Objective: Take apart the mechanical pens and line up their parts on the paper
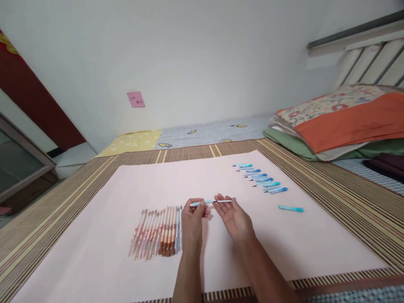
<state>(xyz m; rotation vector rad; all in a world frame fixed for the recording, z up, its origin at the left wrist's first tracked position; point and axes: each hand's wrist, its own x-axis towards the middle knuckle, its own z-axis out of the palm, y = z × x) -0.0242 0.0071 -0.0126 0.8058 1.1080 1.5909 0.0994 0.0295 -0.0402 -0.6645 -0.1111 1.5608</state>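
Over the middle of the pale pink sheet, my left hand (195, 214) is closed around the light blue barrel of a pen (198, 203). From the barrel's right end, past a short dark part, a thin white pen refill (224, 201) reaches across to my right hand (235, 219). That hand is palm up, its fingers stretched under the refill and its thumb at the far end. Whether the refill is joined to the barrel is too small to tell. A turquoise pen cap (291, 208) lies alone to the right.
Pink and brown pens (158, 231) lie in a row at left, with bluish ones beside my left wrist. Several blue pens (260, 180) with dark tips line the back right. The sheet (94, 252) covers a striped mat (315, 189). Folded bedding (353, 122) is piled at right.
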